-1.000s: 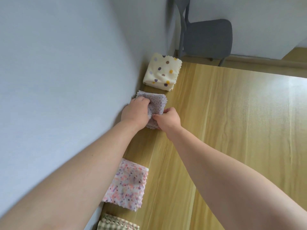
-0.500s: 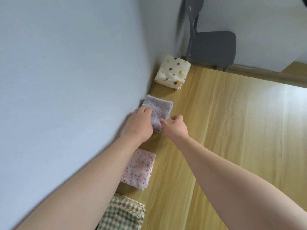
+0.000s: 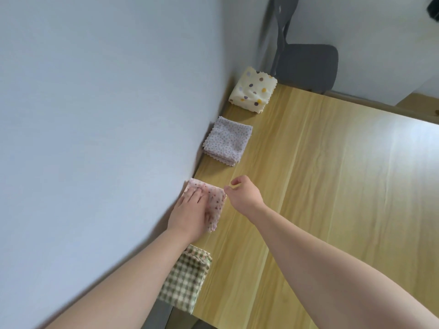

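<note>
Folded cloths lie in a row along the wall on a wooden table (image 3: 320, 186). My left hand (image 3: 190, 212) lies flat on the pink speckled cloth (image 3: 217, 200), fingers straight. My right hand (image 3: 244, 195) hovers at that cloth's far right corner with fingers loosely curled; thumb and forefinger are close to the corner, and I cannot tell whether they touch it. The folded lilac dotted cloth (image 3: 226, 141) lies free beyond them.
A cream polka-dot cloth (image 3: 253, 90) sits at the table's far corner. A green checked cloth (image 3: 186, 279) lies at the near edge, partly under my left forearm. The wall (image 3: 107, 115) runs along the left. A grey chair (image 3: 306, 66) stands behind the table.
Both hands left the lilac cloth and drew back toward me. My left hand now rests on the pink cloth and my right hand is at its corner.
</note>
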Demonstrator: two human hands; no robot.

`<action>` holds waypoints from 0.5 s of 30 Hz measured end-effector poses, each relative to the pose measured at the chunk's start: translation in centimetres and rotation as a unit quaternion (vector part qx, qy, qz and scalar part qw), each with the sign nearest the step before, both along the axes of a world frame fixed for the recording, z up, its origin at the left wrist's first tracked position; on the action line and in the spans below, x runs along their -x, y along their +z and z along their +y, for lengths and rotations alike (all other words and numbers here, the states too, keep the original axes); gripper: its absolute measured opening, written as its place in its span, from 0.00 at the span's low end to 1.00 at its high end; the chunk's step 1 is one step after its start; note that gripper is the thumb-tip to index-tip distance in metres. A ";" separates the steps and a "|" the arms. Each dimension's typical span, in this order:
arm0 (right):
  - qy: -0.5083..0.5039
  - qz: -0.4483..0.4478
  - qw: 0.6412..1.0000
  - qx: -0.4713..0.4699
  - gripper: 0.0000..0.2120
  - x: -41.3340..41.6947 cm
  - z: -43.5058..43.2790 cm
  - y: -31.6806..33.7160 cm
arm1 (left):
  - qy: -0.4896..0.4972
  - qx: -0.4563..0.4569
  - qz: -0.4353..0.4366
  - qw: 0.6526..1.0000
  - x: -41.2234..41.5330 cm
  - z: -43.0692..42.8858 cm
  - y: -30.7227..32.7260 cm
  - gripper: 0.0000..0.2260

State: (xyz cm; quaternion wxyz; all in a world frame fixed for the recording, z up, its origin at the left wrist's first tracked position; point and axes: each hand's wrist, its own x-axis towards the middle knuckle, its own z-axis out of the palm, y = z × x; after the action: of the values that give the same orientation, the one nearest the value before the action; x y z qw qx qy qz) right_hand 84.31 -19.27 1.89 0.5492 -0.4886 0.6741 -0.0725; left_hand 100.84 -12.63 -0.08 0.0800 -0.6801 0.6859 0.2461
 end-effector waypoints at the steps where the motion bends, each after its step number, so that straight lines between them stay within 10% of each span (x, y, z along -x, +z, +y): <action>1: 0.001 -0.001 1.000 0.002 0.16 0.1 0.1 0.1 | -0.003 0.001 -0.007 1.000 0.1 -0.3 -0.3 0.34; 15: -0.007 0.019 0.999 0.036 0.09 2.8 2.9 2.4 | 0.005 -0.023 -0.051 0.998 1.4 -1.4 0.6 0.27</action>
State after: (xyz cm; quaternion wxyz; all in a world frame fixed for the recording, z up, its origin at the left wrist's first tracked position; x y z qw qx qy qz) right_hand 81.49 -16.42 4.32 0.5180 -0.5049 0.6844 -0.0915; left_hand 99.45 -14.00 0.57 0.1293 -0.6930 0.6719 0.2269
